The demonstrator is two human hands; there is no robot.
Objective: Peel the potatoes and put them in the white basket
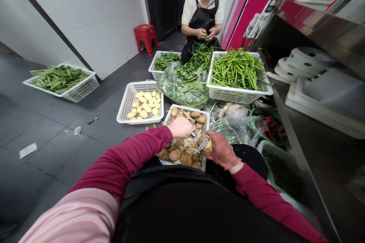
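Note:
My left hand (181, 127), bare, is closed around the handle of a metal peeler (203, 144). The peeler's head rests against a partly peeled potato (208, 146). That potato is gripped in my right hand (222, 149), which wears a reddish glove. Both hands are over a white basket (207, 117) of unpeeled potatoes (175, 154) and loose peelings (186, 145). Beyond my left forearm stands another white basket (119, 112) with peeled, pale yellow potatoes (146, 105).
Ahead, a co-worker (203, 15) in a black apron handles greens. A clear bag of leafy greens (184, 85) and a basket of green stems (238, 70) lie between us. Far left is a basket of green vegetables (61, 79). A red stool (146, 38) stands by the wall; a metal counter (319, 148) runs along the right.

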